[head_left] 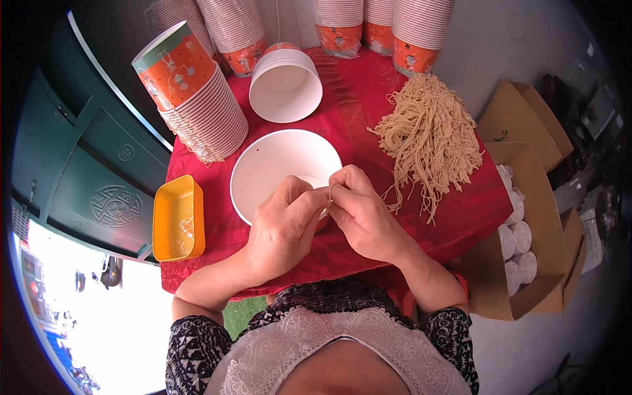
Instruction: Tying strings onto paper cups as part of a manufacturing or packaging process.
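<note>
A large white paper bucket [263, 172] lies tipped in front of me, its open mouth towards me and a small punched hole near its rim. At the bucket's near right rim, my left hand [284, 224] and my right hand [364, 214] meet fingertip to fingertip. Both are closed in a pinch on a thin beige cord [330, 196], of which only a short bit shows between the fingers. To the right lies a big heap of loose beige cords [431, 135]. My fingers hide the part of the rim behind them.
A yellow plastic tub [160, 227] with small paper bits stands at left. Behind it leans a stack of orange-and-green buckets [210, 108] with cords. Another white bucket [283, 92] and wrapped stacks [421, 26] stand farther back. Right of the red-covered table [461, 217] is a cardboard box [543, 224].
</note>
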Tool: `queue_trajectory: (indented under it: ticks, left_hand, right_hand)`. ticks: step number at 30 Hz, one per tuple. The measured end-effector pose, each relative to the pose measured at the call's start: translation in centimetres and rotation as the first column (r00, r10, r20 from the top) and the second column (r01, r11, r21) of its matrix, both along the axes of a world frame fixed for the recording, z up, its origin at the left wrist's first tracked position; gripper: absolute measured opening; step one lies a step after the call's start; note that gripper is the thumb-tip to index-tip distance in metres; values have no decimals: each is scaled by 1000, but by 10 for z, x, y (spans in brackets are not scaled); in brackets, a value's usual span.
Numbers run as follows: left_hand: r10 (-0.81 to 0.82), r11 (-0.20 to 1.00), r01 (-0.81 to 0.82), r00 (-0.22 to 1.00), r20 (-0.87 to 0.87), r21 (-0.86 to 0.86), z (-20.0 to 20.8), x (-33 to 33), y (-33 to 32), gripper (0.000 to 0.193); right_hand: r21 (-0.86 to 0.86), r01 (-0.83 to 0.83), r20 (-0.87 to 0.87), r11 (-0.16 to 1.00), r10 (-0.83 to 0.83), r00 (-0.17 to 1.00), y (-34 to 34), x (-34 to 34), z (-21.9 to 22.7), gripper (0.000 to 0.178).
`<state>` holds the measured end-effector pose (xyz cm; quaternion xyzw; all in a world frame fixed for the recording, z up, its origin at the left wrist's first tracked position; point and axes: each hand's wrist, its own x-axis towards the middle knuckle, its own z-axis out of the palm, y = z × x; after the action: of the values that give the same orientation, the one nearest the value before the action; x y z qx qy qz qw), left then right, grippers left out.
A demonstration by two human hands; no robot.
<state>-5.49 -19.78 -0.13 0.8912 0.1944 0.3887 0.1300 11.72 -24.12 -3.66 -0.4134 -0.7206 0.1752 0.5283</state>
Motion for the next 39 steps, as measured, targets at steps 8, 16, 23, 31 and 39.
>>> queue_trajectory:
  ticks: [8,16,23,31,39]
  left_hand:
    - [-59,970,72,996,59,-231,0,-3,7,14]
    - [-61,882,64,998,22,-467,8,-6,6,11]
    - [-74,881,88,996,48,-465,5,-6,8,10]
    - [-78,784,74,997,20,-616,5,-9,13,4]
    - [-6,743,30,999,39,-669,6,-4,15,3]
  right_hand:
    - [-78,-8,-145,997,-3,989,-5,-2,1,9]
    - [153,145,-48,978,-139,989,-8,-7,-3,12]
    - [155,133,-47,979,-127,991,-8,-8,-1,13]
    - [302,255,42,919,-280,959,-16,-12,-8,15]
    - [349,213,110,913,-265,958,-22,-9,-19,24]
